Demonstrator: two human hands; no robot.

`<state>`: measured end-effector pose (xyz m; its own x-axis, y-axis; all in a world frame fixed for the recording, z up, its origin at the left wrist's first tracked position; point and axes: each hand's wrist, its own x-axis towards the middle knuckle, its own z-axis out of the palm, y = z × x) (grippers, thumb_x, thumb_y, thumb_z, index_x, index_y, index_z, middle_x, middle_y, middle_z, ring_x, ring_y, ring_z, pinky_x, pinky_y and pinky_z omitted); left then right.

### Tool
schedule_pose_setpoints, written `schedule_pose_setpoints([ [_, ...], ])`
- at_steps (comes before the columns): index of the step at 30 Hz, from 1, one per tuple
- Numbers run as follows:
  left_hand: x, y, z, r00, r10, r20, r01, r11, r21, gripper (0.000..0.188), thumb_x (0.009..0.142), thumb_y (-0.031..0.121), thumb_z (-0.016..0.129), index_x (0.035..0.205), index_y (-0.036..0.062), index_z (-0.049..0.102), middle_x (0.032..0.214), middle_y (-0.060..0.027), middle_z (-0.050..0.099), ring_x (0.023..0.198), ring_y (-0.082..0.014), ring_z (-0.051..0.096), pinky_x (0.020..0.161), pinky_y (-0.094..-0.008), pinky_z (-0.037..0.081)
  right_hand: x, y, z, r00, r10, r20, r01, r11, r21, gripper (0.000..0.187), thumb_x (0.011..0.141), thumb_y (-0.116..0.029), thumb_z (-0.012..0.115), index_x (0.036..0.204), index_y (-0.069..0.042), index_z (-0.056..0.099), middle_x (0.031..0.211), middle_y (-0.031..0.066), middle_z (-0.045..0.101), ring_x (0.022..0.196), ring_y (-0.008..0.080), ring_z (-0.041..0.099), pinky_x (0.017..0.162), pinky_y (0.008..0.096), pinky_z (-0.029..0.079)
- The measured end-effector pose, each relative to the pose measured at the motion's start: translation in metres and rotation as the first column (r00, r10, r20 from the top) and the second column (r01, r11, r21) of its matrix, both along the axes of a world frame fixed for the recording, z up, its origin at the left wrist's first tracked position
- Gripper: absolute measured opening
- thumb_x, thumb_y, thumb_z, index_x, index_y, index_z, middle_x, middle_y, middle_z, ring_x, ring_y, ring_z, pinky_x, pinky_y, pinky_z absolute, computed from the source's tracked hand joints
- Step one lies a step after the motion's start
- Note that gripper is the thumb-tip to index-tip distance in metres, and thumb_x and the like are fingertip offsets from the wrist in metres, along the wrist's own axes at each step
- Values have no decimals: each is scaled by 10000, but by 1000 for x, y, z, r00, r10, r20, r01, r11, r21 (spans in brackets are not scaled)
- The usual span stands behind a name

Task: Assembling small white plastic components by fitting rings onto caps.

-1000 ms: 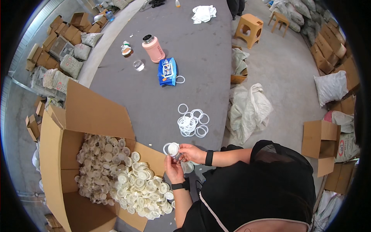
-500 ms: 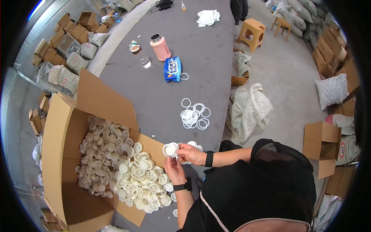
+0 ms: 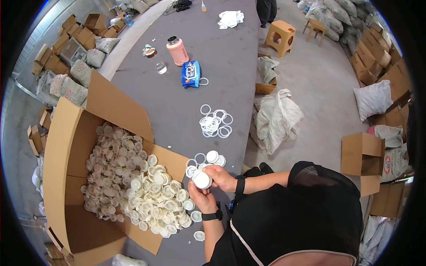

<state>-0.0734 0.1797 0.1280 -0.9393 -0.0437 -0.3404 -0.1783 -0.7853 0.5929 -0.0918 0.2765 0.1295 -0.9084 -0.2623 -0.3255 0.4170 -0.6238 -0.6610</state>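
Note:
Both hands meet over the table's near edge on a round white plastic lid (image 3: 202, 180), its smooth face up. My left hand (image 3: 203, 198) grips it from below with fingers closed. From the right side, my right hand (image 3: 223, 178) pinches its rim. Just beyond my hands lie a few thin white rings (image 3: 200, 158) and white lids (image 3: 212, 156). Left of my hands, a heap of white lids (image 3: 155, 199) spills out of a tipped cardboard box (image 3: 57, 177). Farther up the table lies a pile of translucent white rings (image 3: 215, 125).
A pink bottle (image 3: 177, 52), a blue wipes pack (image 3: 191, 74), a clear cup (image 3: 161, 68) and a white cloth (image 3: 230, 19) occupy the far grey table (image 3: 155, 106). Right of it are a white sack (image 3: 277, 122), a plastic stool (image 3: 280, 37) and an open carton (image 3: 361, 157).
My hands have moved slightly lower, and the lid between them has turned so its smooth face shows. Rings and lids beyond my hands are more visible. The whole view has shifted a little.

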Motion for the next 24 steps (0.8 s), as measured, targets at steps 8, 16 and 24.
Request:
schedule_pose_setpoints([
  [8, -3, 8, -3, 980, 169, 108, -135, 954, -269, 141, 835, 196, 479, 751, 82, 473, 637, 21, 482, 499, -51, 432, 455, -191, 355, -16, 25, -2, 923, 383, -37, -383, 924, 18, 242, 832, -290, 479, 760, -69, 545, 568, -32, 487, 409, 25, 397, 338, 168, 272],
  [16, -18, 16, -44, 994, 43, 101, 10, 881, -474, 106, 826, 130, 518, 746, 63, 497, 653, 1, 519, 558, -59, 474, 510, -184, 388, -66, 64, -48, 701, 706, 103, -704, 662, 257, 241, 818, -280, 488, 733, -64, 551, 625, 26, 549, 453, 80, 500, 405, 201, 414],
  [24, -40, 35, -78, 928, 366, 73, -288, 826, -485, 110, 830, 142, 517, 759, 59, 501, 710, -9, 544, 607, -71, 488, 566, -198, 395, -104, 62, -70, 540, 810, 227, -841, 534, 93, 317, 795, -375, 540, 777, -59, 551, 618, 14, 542, 480, 74, 504, 432, 184, 401],
])
